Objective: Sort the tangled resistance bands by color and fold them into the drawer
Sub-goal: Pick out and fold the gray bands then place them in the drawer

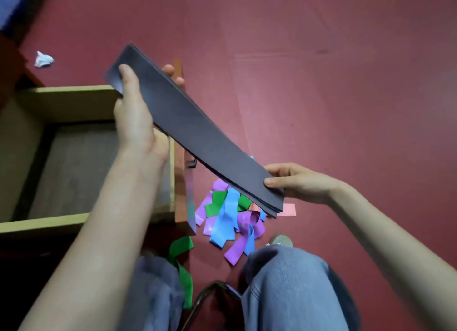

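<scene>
head view: dark bands (195, 133) sorted out and held flat, ready for folding.
the left hand (134, 113) has its grip closed on the far end of the stack, thumb on top and fingers curled beneath, above the front corner of the open drawer (66, 93); the right hand (294, 182) pinches the near end, thumb over the edge. the stack hangs slanted between them, well above the floor (321, 83). below it, just beside the drawer front, lies the pile of bands (230, 219), purple, blue, green and pink, not yet sorted, and one green band (184, 276) trails over the left knee. i judge the sorting of this colour done and the folding step in hand: next the two ends should come together to halve the stack, then it goes left and down into the drawer.
</scene>
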{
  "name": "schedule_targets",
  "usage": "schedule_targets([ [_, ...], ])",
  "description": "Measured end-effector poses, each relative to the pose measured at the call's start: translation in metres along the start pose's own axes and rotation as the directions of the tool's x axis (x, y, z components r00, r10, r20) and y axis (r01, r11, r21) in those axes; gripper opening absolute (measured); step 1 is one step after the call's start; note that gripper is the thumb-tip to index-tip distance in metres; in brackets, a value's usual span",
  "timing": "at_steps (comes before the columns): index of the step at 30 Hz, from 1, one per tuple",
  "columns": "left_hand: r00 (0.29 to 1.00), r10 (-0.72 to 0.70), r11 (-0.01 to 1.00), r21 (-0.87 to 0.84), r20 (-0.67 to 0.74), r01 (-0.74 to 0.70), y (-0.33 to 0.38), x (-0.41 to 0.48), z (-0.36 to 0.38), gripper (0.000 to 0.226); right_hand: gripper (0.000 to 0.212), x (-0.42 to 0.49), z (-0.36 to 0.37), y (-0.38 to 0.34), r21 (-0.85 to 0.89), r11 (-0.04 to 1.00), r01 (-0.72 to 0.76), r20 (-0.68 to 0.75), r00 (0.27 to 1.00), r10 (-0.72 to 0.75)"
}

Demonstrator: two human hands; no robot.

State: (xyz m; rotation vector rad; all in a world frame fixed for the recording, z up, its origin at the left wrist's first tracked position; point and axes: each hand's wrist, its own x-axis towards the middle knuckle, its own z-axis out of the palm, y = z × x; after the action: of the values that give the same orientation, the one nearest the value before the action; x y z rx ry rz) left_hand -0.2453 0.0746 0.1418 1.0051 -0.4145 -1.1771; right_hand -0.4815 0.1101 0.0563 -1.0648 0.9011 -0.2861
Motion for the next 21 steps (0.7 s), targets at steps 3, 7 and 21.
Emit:
schedule_targets([
  [3,0.986,0.031,0.999,0.027,-0.161,-0.027,0.029,0.019,-0.042,0.028,0.024,0.019,0.009,-0.032,-0.003,0.999,0.037,0.014,0.999,-0.037],
  [7,0.949,0.035,0.999,0.05,-0.312,-0.021,0.049,0.042,-0.108,0.021,0.024,0.062,0.038,-0.065,-0.206,0.978,0.037,0.0,0.999,-0.037],
  [21,0.883,0.025,0.662,0.67,-0.469,0.336,0.062,0.069,-0.224,0.024,0.028,0.143,0.118,-0.099,-0.858,0.512,-0.029,-0.097,0.99,-0.106],
])
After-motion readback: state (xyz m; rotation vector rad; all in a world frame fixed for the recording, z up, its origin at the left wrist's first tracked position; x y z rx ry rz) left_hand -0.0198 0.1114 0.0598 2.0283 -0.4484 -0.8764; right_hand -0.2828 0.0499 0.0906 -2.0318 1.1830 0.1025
